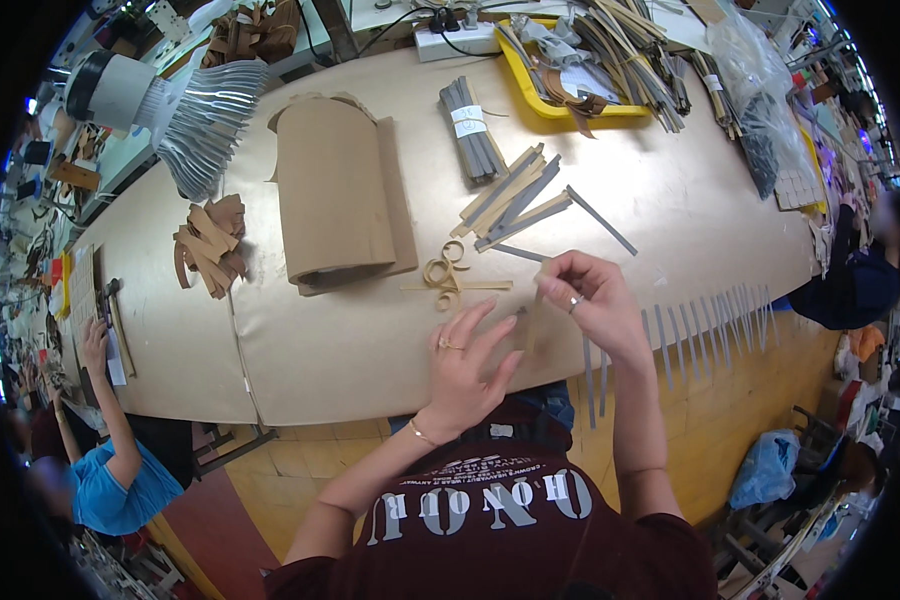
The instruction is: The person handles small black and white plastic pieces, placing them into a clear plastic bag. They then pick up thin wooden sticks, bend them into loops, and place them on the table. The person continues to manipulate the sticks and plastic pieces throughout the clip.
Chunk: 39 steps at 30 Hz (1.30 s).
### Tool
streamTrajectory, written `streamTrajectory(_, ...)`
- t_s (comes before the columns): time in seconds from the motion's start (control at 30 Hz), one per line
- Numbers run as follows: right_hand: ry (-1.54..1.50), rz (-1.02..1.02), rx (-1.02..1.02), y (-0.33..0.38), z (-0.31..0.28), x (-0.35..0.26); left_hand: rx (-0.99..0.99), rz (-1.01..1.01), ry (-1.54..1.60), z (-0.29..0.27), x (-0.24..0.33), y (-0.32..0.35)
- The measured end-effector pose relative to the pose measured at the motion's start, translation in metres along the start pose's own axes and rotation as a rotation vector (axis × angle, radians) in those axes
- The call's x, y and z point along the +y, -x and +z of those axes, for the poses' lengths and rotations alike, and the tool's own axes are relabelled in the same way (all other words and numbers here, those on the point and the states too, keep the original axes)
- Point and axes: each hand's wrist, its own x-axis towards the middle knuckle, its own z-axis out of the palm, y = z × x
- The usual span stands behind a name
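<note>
Near the table's front edge, my right hand (595,300) pinches the top of a thin tan strip (533,322) between thumb and fingers. The strip hangs down beside my left hand (467,358), whose fingers are spread with nothing visible between them. Just beyond my left hand lie curled tan peelings (440,272) and a flat tan piece. Farther off is a loose pile of grey and tan strips (515,205). To the right, several narrow grey strips (692,335) hang over the table's front edge in a row.
A banded bundle of grey strips (470,130) and a yellow tray (530,85) lie at the back. Left of centre sit a brown sheet roll (335,190) and leather-like scraps (210,245). A finned lamp (195,120) overhangs the far left. Co-workers (120,470) sit on both sides.
</note>
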Motion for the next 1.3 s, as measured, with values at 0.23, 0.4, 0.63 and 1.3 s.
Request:
streamTrajectory(0.23,0.288,-0.379,-0.105,0.025,0.029,-0.024,0.123,-0.266,0.544,-0.046,0.02,-0.025)
streamTrajectory(0.4,0.398,-0.464,-0.05,0.035,0.038,-0.037,0.189,-0.024,0.363,-0.057,0.024,-0.03)
streamTrajectory(0.63,0.243,-0.392,-0.051,0.062,0.042,-0.053,0.289,0.435,-0.166,-0.067,0.018,-0.022)
streamTrajectory(1.3,0.435,-0.422,0.171,0.068,0.062,-0.05,0.253,0.481,-0.263,-0.057,0.01,-0.022)
